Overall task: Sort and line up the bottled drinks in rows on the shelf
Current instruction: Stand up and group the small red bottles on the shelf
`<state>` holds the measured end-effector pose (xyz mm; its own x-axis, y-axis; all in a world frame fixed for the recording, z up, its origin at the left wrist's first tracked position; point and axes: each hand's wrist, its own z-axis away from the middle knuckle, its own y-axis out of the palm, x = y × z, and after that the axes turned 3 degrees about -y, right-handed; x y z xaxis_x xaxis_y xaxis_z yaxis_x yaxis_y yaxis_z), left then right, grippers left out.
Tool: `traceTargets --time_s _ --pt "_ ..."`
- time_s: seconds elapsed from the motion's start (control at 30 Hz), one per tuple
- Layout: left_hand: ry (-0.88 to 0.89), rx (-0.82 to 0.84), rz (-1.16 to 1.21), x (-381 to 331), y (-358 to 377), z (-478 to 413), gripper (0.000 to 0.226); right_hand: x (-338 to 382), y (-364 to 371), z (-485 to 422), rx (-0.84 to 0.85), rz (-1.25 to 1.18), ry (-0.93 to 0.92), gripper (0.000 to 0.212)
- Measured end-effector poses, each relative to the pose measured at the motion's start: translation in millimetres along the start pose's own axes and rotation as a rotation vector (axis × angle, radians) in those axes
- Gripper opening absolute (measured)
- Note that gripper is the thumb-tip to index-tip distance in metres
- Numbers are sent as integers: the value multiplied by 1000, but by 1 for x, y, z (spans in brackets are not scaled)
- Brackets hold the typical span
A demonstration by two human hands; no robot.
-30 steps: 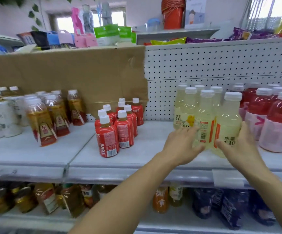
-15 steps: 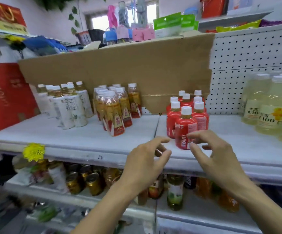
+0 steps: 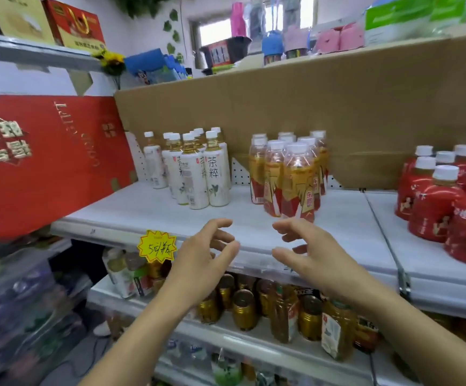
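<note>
Head camera looks down at a white shelf [image 3: 148,210] of bottled drinks, with both hands raised in front of its front edge. The left hand [image 3: 206,263] and the right hand [image 3: 309,254] face each other palm to palm, fingers spread and loosely curled, holding nothing and touching no bottle.

At 11 o'clock from the hands stands a cluster of white bottles [image 3: 198,176] with white caps; the two front labels read 茶粹 in dark characters above a small leaf drawing. I count seven caps for certain, and those at the back overlap too much to be sure of more.

At 1 o'clock from the hands, nearest the right fingertips, is a group of amber tea bottles [image 3: 295,179] with red and gold labels; about seven clear caps show, and the label writing is too blurred to read.

At 3 o'clock, on the next shelf panel, sit red bottles [image 3: 432,207] with white caps and white lettering that is warped at the picture edge; seven caps are in view, and the group is cut off by the frame.

A yellow star tag [image 3: 157,245] on the shelf edge, at 9 o'clock from the left hand, has a handwritten 5 followed by characters. A red box [image 3: 45,162] with gold writing leans at 9 o'clock, a cardboard sheet [image 3: 337,112] backs the bottles, and gold cans [image 3: 244,309] fill the shelf below at 6 o'clock
</note>
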<state>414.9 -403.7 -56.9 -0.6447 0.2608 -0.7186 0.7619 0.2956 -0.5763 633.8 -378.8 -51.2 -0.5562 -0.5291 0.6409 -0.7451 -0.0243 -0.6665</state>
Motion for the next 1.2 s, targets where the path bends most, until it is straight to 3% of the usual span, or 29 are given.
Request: traceTargets --time_s 0.27,0.63,0.8,0.93,1.1,1.2 --pt "-88 -74 96 66 -47 -81 61 15 56 -126 148 -98 105 89" --pt "-267 -36 262 145 -96 -222 127 -14 114 -275 -69 -375 229 120" --pt "-266 9 314 173 -106 -276 147 -28 128 -302 -95 -384 225 113" --pt "-229 112 424 192 -108 -315 167 -39 129 -312 -100 -455 218 121" --pt "-132 261 481 215 -107 -342 157 -35 131 -324 11 -513 187 79" --pt "-100 310 508 224 -106 -350 146 -28 141 -332 99 -531 185 65"
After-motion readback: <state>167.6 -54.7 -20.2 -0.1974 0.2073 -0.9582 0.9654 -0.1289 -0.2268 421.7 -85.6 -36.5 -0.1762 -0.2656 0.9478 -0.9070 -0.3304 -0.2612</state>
